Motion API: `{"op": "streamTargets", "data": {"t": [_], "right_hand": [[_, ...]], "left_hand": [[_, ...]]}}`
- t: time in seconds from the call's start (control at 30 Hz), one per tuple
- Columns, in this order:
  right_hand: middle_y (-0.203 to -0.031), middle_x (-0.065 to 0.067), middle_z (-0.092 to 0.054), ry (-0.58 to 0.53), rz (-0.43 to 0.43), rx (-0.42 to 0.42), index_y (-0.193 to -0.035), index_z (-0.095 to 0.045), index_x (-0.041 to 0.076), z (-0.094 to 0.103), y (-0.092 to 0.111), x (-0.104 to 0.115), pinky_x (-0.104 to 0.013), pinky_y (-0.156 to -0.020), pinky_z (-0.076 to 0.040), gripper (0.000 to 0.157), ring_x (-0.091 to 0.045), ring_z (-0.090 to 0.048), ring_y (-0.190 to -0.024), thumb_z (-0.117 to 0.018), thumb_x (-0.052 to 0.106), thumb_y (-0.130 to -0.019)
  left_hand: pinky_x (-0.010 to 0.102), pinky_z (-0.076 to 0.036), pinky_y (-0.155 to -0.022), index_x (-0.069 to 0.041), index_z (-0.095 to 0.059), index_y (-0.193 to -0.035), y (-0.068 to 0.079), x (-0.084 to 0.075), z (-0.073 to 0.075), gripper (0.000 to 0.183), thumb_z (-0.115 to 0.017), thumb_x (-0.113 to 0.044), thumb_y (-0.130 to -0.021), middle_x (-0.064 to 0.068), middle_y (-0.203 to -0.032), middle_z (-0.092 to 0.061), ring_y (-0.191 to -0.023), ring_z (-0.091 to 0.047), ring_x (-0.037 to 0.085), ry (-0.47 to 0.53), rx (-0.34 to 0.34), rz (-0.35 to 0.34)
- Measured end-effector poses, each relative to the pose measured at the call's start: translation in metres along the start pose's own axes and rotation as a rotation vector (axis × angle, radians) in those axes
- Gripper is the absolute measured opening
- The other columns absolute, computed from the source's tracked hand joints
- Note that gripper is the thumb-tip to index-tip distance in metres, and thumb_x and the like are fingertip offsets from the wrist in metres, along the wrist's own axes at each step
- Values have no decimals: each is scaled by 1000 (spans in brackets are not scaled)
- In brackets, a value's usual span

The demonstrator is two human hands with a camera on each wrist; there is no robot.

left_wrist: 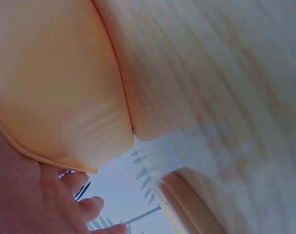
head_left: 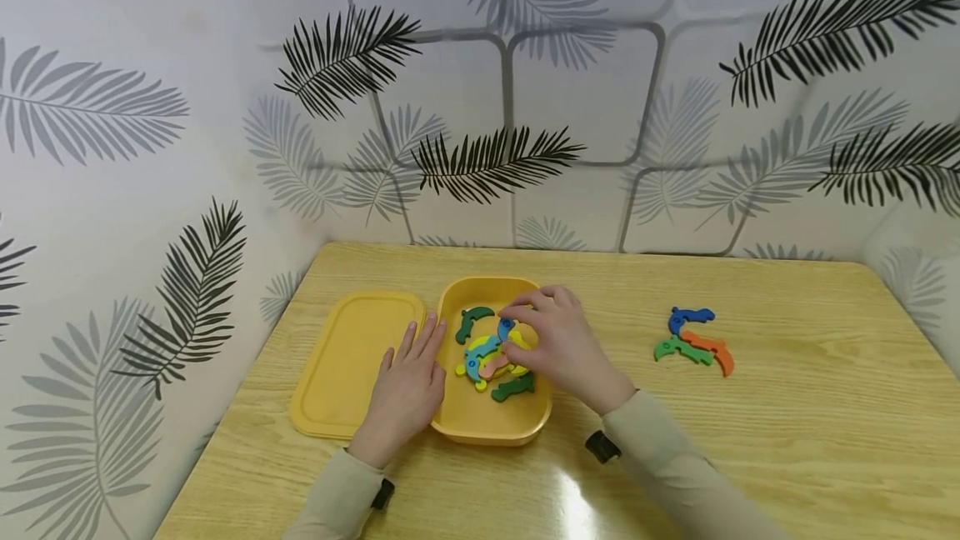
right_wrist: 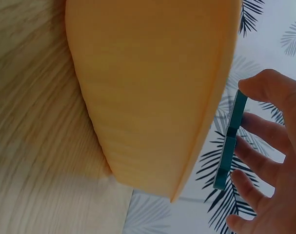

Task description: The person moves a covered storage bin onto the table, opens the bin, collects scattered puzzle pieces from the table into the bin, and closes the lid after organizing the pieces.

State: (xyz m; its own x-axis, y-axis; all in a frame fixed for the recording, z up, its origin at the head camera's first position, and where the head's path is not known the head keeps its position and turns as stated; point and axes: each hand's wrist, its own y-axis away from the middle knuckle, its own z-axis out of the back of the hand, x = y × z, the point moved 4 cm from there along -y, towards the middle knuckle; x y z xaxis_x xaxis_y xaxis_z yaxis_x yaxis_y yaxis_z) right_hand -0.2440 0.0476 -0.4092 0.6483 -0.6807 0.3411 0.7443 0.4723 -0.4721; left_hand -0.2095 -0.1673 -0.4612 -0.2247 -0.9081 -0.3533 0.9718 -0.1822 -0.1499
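Observation:
A yellow plastic tub stands on the table with several flat bird-shaped pieces inside, among them a dark green piece, a light blue piece and another dark green piece. Over the tub, my right hand pinches a blue bird-shaped piece between thumb and fingers. That piece looks teal and edge-on in the right wrist view, beside the tub's rim. My left hand rests at the tub's left rim, its fingers straight.
The tub's yellow lid lies flat to its left. Right of the tub, a blue piece, an orange piece and a green piece lie together on the wooden table. A leaf-patterned wall borders the back.

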Motion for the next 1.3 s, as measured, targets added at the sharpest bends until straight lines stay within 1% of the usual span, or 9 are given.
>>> {"op": "streamTargets", "data": {"t": [0.13, 0.3, 0.43, 0.6, 0.7, 0.8, 0.93, 1.07, 1.3], "right_hand": [[-114, -1, -65, 20, -8, 40, -112, -75, 18, -9, -2, 5, -52, -104, -30, 31, -30, -46, -112, -76, 29, -83], [-114, -1, -65, 47, -3, 77, -113, -75, 18, -21, -4, 8, -52, -105, -29, 35, -29, -48, -110, -79, 32, -81], [-115, -3, -65, 37, 7, 85, -114, -75, 18, -27, -3, 10, -52, -102, -31, 38, -30, -48, -110, -81, 33, -79], [-122, -6, -61, 26, 0, 86, -118, -72, 16, -28, 2, 8, -53, -102, -32, 47, -32, -47, -113, -83, 39, -78], [-125, -7, -59, 16, -27, 85, -121, -70, 15, -25, 6, 5, -54, -106, -29, 48, -33, -47, -116, -81, 39, -80], [-127, -7, -59, -3, -63, 79, -122, -70, 14, -20, 11, 1, -55, -106, -28, 47, -33, -45, -118, -79, 38, -82], [-129, -7, -58, 3, -106, 75, -123, -70, 14, -11, 18, -5, -54, -104, -29, 48, -33, -43, -121, -77, 41, -83], [-131, -7, -58, 5, -145, 63, -123, -69, 15, -2, 24, -12, -52, -105, -29, 47, -33, -42, -123, -77, 41, -84], [-130, -8, -59, -13, -165, -12, -122, -69, 11, 16, 35, -24, -52, -102, -32, 45, -33, -44, -121, -78, 34, -84]], "left_hand": [[65, -20, -109, -15, -30, -156, 0, 0, -1, 56, -43, -18, -102, 2, -161, -24, -148, -16, 28, -2, 0, -3], [65, -21, -109, -14, -31, -156, -1, 0, -2, 55, -43, -18, -102, 2, -161, -24, -148, -17, 29, -8, -3, -10], [65, -22, -108, -14, -31, -156, -1, 0, -3, 55, -43, -18, -102, 2, -161, -25, -148, -18, 30, -8, -6, -12], [65, -23, -108, -14, -31, -156, -1, 0, -3, 55, -43, -18, -102, 3, -161, -25, -148, -19, 30, -15, -6, -15], [64, -23, -109, -14, -31, -156, -1, -1, -3, 55, -43, -18, -102, 3, -161, -25, -148, -18, 29, -13, -7, -13], [64, -22, -109, -14, -32, -156, -1, -1, -2, 55, -43, -18, -102, 2, -161, -25, -148, -18, 29, -4, -10, -10], [64, -22, -109, -14, -32, -156, -2, -1, -1, 55, -43, -18, -102, 1, -161, -25, -148, -18, 29, 1, -15, -11], [64, -22, -109, -14, -31, -156, -2, 0, -1, 55, -42, -18, -102, 1, -161, -24, -148, -17, 29, -4, -11, -11], [64, -22, -109, -14, -31, -156, 0, -1, -1, 55, -43, -17, -102, 1, -161, -23, -148, -17, 29, -3, -8, -7]]}}
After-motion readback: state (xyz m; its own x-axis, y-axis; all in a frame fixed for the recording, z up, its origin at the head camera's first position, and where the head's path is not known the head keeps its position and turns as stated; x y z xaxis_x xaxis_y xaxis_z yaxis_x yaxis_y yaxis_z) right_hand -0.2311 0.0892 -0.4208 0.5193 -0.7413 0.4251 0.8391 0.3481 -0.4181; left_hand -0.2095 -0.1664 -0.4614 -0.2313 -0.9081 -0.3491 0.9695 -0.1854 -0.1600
